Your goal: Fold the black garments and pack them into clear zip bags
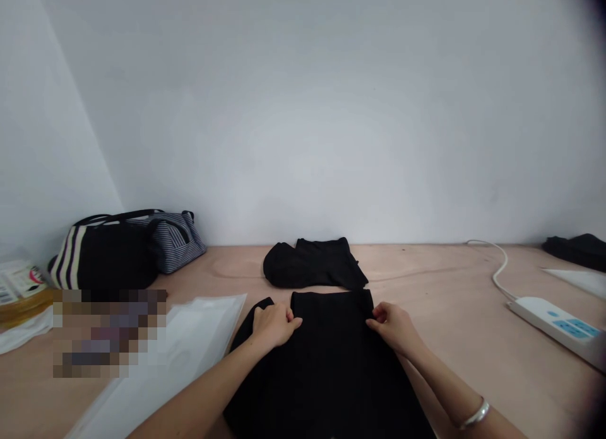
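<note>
A black cloth garment lies flat on the pale wooden table, running from near me toward the wall. My left hand sits on its left side, with the fingers gathering the cloth near a raised flap. My right hand pinches the garment's right edge near its far end. Beyond the garment, almost touching its far edge, lies a second black garment, folded and bunched. The lower end of the near garment runs out of view.
A black bag with cream stripes and a striped blue-grey bag stand at the back left. A white plastic sheet lies left of the garment. A white power strip with cable sits right; dark cloth lies beyond. A pixelated patch hides part of the left.
</note>
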### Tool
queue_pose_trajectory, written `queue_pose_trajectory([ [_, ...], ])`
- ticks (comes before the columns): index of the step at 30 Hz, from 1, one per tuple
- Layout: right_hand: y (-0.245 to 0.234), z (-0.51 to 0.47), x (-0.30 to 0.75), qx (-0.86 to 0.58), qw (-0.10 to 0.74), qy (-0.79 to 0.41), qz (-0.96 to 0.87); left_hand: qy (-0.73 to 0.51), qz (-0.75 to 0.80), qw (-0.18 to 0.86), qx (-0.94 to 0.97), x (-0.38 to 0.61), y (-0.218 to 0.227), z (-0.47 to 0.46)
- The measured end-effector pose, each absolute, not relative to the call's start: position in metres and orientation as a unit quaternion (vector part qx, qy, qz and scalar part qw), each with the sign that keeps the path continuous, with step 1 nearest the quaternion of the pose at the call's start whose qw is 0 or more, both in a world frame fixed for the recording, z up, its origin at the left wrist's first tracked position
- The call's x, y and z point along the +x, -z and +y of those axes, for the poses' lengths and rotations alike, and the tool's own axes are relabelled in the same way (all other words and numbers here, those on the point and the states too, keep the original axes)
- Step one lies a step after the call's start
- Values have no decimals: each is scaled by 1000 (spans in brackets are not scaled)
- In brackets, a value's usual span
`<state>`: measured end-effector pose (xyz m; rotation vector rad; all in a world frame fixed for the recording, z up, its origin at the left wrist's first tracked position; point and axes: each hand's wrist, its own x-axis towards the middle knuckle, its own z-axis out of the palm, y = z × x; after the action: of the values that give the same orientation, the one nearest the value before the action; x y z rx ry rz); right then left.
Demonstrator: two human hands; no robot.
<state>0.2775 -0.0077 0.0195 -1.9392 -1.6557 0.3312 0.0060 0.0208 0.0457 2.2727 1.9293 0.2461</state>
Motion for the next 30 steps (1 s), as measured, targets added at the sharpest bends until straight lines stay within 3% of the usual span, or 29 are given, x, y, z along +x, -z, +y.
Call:
queue_pose_trajectory([
  [9,-10,-2,276,-738,247,-92,-621,-71,640,12,765,5,-57,20],
  [15,-31,-20,258,-673,224,46,-703,-117,501,22,857,5,-63,-41],
  [18,-33,-29,252,-560,170,-8,-811,-79,399,84,910,-6,-56,-67],
  [23,-20,-31,255,-504,57,-92,-857,-20,395,132,909,-13,-43,-80],
  [27,-26,-31,262,-482,47,-111,-868,-18,407,148,901,-6,-47,-84],
  [30,-45,-44,263,-465,96,-122,-872,-36,384,163,908,-12,-67,-87],
])
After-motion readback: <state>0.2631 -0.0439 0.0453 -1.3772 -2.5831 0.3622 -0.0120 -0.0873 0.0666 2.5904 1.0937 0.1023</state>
